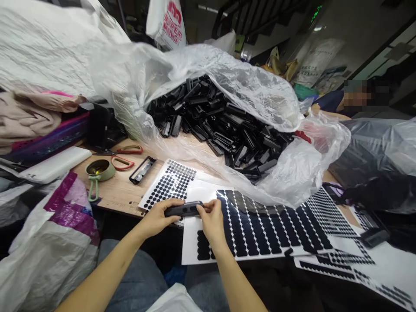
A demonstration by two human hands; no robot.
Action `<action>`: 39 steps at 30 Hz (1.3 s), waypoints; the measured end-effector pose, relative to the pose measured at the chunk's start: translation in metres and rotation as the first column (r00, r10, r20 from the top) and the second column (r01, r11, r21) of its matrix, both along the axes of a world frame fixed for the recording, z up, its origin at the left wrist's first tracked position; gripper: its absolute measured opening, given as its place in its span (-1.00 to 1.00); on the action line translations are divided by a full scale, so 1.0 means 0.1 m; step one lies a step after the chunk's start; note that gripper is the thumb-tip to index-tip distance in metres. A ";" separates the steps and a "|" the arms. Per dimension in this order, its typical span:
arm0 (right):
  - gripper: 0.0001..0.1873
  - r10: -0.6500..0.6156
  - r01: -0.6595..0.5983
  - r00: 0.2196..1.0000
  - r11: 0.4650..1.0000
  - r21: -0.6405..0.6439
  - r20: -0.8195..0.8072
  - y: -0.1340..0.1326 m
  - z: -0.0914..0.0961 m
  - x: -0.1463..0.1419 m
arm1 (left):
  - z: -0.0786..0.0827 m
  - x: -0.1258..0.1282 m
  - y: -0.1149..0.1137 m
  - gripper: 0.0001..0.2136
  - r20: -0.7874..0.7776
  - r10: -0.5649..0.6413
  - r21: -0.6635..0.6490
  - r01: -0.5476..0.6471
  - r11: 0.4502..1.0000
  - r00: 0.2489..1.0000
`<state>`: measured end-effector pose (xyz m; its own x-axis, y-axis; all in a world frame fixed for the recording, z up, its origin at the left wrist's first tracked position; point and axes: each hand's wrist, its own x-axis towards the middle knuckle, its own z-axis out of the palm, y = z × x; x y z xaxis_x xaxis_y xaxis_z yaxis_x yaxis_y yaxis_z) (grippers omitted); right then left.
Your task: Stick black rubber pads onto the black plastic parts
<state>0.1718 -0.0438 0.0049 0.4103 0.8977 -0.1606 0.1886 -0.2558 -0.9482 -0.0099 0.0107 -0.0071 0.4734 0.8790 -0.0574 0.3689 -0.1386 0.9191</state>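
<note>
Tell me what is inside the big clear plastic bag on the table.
A heap of black plastic parts fills the clear bag. Parts deeper in the heap, and anything behind the bag's crumpled top fold, are covered.

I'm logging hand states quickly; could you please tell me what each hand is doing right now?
Left hand: closed around one end of the black plastic part.
Right hand: fingertips pinching the part's other end.

left hand (159, 215) and right hand (212, 219) bare past the wrists — faded blue-grey jeans (136, 281).
</note>
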 end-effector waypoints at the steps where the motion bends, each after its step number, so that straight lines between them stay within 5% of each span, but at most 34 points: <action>1: -0.73 -0.014 0.015 0.999 1.000 0.020 -0.051 -0.01 -0.03 -0.01 | 0.04 0.02 -0.03 -0.65 -0.001 0.005 -0.010 -0.005 1.000 1.000; 4: -0.61 -0.002 0.015 0.988 0.997 0.082 -0.156 -0.03 -0.12 -0.04 | 0.32 -0.05 -0.16 -0.65 -0.026 0.036 -0.006 -0.036 0.999 0.999; 7: -0.56 -0.054 0.078 0.986 0.986 0.148 -0.157 -0.02 -0.18 -0.03 | 0.80 -0.53 -0.41 -0.66 -0.137 0.267 0.221 -0.233 0.947 0.954; 8: -0.55 -0.056 0.079 0.987 0.986 0.148 -0.152 -0.01 -0.18 -0.03 | 0.98 -0.78 -0.53 -0.67 -0.166 0.411 0.354 -0.335 0.873 0.896; 10: -0.54 -0.024 0.042 0.989 0.992 0.123 -0.144 -0.02 -0.16 -0.03 | 1.28 -1.35 -0.78 -0.67 -0.171 0.703 0.608 -0.487 0.626 0.690; 11: -0.54 0.008 0.007 0.989 0.995 0.101 -0.147 -0.03 -0.14 -0.03 | 1.38 -1.62 -0.88 -0.66 -0.211 0.778 0.680 -0.483 0.552 0.592; 12: -0.53 0.037 -0.026 0.988 0.997 0.079 -0.150 -0.05 -0.12 -0.03 | 1.44 -1.84 -0.93 -0.60 -0.314 0.799 0.704 -0.440 0.558 0.512; 14: -0.53 0.069 -0.063 0.987 0.997 0.048 -0.143 -0.09 -0.06 -0.05 | 1.46 -2.03 -0.84 -0.49 -0.366 0.868 0.789 -0.383 0.481 0.335; 16: -0.55 0.084 -0.081 0.989 0.996 0.031 -0.118 -0.13 0.00 -0.06 | 1.35 -1.84 -0.52 -0.51 -0.366 0.868 0.806 -0.352 0.476 0.335; 18: -0.57 0.098 -0.096 0.992 0.995 0.028 -0.077 -0.18 0.05 -0.05 | 1.17 -1.36 -0.11 -0.63 -0.492 0.727 0.677 -0.314 0.665 0.480; 19: -0.59 0.111 -0.109 0.992 0.994 0.027 -0.059 -0.21 0.07 -0.04 | 1.08 -1.08 0.09 -0.69 -0.588 0.640 0.580 -0.294 0.760 0.495; 22: -0.59 0.131 -0.131 0.991 0.991 0.018 -0.013 -0.31 0.08 0.05 | 0.86 -0.40 0.52 -0.82 -0.660 0.568 0.493 -0.287 0.821 0.491; 24: -0.56 0.121 -0.120 0.993 0.993 -0.011 0.014 -0.37 0.04 0.14 | 0.82 -0.24 0.60 -0.83 -0.667 0.587 0.494 -0.317 0.810 0.459; 28: -0.51 0.112 -0.110 0.994 0.991 -0.082 0.019 -0.40 -0.06 0.25 | 1.04 -0.66 0.18 -0.76 -0.629 0.697 0.578 -0.393 0.716 0.345; 30: -0.52 0.135 -0.135 0.991 0.988 -0.078 -0.007 -0.38 -0.07 0.22 | 1.23 -1.13 -0.22 -0.71 -0.580 0.782 0.650 -0.450 0.612 0.227; 32: -0.54 0.169 -0.171 0.984 0.984 -0.048 -0.048 -0.35 -0.04 0.14 | 1.39 -1.64 -0.60 -0.68 -0.495 0.869 0.734 -0.523 0.434 0.028; 35: -0.56 0.216 -0.217 0.973 0.976 -0.004 -0.080 -0.32 0.02 0.01 | 1.47 -2.13 -0.88 -0.67 -0.451 0.889 0.794 -0.490 0.359 -0.079; 37: -0.56 0.230 -0.230 0.969 0.973 0.012 -0.087 -0.32 0.05 -0.03 | 1.40 -2.11 -0.82 -0.66 -0.382 0.924 0.820 -0.453 0.350 0.023; 39: -0.57 0.228 -0.227 0.969 0.974 0.025 -0.099 -0.35 0.06 -0.02 | 1.25 -1.82 -0.62 -0.67 -0.335 0.907 0.778 -0.468 0.419 0.256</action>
<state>0.1697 -0.0784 0.0111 0.1772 0.9679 -0.1781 0.1441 -0.2045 -0.9682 -0.1916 -0.0510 0.1178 -0.3387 0.8001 0.4951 0.9367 0.2373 0.2573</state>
